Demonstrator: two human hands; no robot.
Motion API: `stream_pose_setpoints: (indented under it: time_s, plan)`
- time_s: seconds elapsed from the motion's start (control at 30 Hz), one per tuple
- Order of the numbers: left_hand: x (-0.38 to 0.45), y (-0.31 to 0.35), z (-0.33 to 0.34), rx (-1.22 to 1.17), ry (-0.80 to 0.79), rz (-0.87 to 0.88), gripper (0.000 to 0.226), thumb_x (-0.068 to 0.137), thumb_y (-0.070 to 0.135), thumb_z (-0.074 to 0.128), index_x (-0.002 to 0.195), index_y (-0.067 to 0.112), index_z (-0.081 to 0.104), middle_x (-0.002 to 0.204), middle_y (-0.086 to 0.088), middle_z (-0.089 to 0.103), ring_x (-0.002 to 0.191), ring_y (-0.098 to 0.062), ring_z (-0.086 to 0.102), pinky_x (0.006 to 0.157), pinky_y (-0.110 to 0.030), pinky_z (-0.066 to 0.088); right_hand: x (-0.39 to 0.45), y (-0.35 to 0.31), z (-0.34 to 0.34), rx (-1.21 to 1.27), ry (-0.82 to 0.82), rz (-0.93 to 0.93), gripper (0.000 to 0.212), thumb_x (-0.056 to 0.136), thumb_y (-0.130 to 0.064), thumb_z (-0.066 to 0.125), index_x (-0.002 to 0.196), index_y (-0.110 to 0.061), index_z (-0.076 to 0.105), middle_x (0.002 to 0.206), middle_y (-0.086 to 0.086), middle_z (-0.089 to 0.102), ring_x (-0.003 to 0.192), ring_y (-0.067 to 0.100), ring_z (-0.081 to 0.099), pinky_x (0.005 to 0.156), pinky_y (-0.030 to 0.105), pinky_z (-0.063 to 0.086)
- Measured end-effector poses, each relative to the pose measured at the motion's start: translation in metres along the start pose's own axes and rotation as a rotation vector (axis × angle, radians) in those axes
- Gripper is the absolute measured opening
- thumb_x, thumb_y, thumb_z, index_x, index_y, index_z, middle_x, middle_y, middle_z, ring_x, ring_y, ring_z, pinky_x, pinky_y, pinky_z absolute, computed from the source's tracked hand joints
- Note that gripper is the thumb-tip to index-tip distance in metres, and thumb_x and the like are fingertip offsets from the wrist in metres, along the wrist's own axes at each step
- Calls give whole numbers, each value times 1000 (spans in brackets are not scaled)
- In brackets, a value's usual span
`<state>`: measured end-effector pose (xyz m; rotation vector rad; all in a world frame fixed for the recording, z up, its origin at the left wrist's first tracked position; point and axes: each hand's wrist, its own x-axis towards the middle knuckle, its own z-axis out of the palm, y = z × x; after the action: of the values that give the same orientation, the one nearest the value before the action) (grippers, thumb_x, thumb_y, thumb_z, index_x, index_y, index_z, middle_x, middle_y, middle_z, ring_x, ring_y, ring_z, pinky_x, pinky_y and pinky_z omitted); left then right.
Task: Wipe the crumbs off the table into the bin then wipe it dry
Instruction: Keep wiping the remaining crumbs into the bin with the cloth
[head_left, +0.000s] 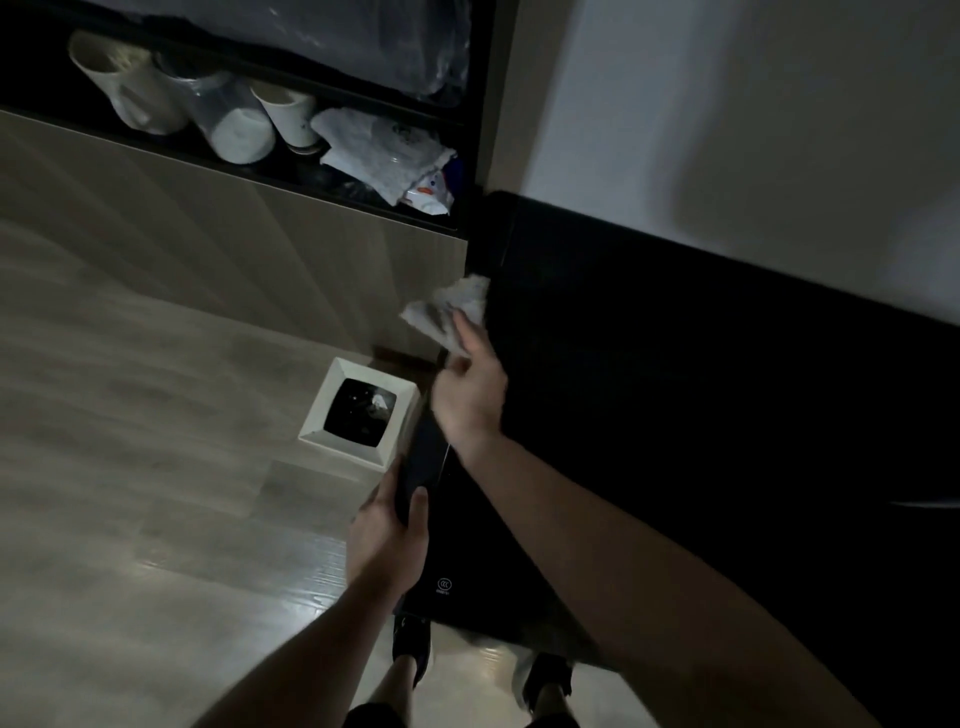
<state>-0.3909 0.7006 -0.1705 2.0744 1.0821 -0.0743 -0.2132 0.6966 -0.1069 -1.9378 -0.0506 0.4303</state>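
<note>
Dim light leaves the black table (675, 389) nearly featureless, so the right hand (470, 395), clutching a crumpled cloth (449, 306) at the edge, should sweep toward the white bin (358, 415) just left of it, while the left hand (387, 535) grips the rim.
</note>
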Motion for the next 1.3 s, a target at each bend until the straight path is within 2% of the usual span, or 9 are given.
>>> stream_pose_setpoints:
  time_s: [0.23,0.37,0.47,0.6,0.77,0.93,1.0,1.13,1.3]
  plan:
    - [0,1,-1,13,0,1,59,101,49,42,158,33,37,125,-6,73,111,-32,69,90,-43,55,6,81,-148,-305,268,-33,52,97,2,49,142,-20,59,149,2,57,144,20,47,124,37,31]
    - [-1,1,1,32,6,5,56,103,45,45,158,34,38,125,-6,73,111,-33,69,89,-43,55,5,125,-207,-548,362,90,54,99,-1,49,151,-14,48,161,12,41,154,34,27,127,45,21]
    - [0,3,2,42,10,-4,55,103,40,49,157,36,39,125,-7,73,111,-36,69,88,-43,53,-5,147,-195,-656,393,137,57,97,-4,47,154,-13,44,164,15,34,154,40,22,126,48,15]
    - [-1,3,0,59,15,-11,54,104,41,48,157,35,40,127,-8,72,111,-37,68,87,-43,53,-11,135,-130,-626,474,72,62,86,-14,39,145,-7,55,156,19,46,148,39,36,122,52,25]
    - [0,1,1,39,12,-3,64,94,55,37,155,36,41,125,-7,73,108,-37,70,83,-42,55,-18,77,-43,-376,343,-119,69,76,-8,43,142,-22,59,157,2,47,149,20,38,122,38,30]
    - [2,1,2,-13,-24,-51,46,95,51,43,135,33,55,109,-8,75,97,-37,70,76,-47,58,-31,16,32,-15,-89,105,59,89,-1,46,137,-31,63,150,-7,55,138,18,52,118,31,40]
    - [1,3,2,-11,-24,-60,40,97,47,44,133,32,56,105,-9,75,95,-37,69,74,-46,57,-31,2,30,71,-126,127,60,94,2,44,137,-33,63,145,-12,59,135,11,54,117,24,40]
    - [-1,0,2,-9,29,-4,61,92,55,37,148,36,47,113,-10,76,101,-39,70,82,-44,56,-40,19,-32,30,-49,-66,67,86,9,43,139,-29,62,146,-9,58,135,8,54,117,31,42]
    - [-2,4,2,19,32,-1,49,102,42,47,151,39,46,117,-6,76,106,-37,70,83,-41,52,-56,122,-188,-258,266,-16,59,88,7,48,141,-17,60,148,4,58,143,20,49,120,47,37]
